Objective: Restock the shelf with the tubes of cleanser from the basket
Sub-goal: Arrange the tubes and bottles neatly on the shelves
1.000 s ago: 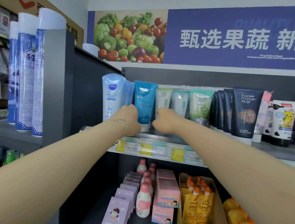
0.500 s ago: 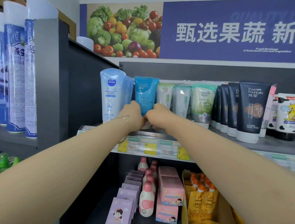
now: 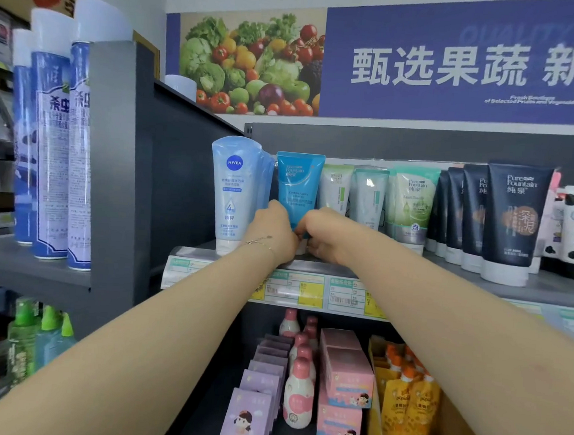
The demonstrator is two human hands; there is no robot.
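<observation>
Under a blue produce banner (image 3: 462, 66), the grey shelf (image 3: 547, 289) carries a row of upright tubes, and three tall spray cans (image 3: 53, 164) stand on a ledge (image 3: 17, 261) to the left. Second in the row, beside a pale Nivea tube (image 3: 235, 185), the blue tube (image 3: 298, 184) stands cap down near the front edge. The left hand (image 3: 272, 231) and right hand (image 3: 323, 234) both curl round its lower end.

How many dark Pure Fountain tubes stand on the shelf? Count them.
4: front tube, then second, third and fourth lined up behind it, leftward; more may be hidden.
</observation>
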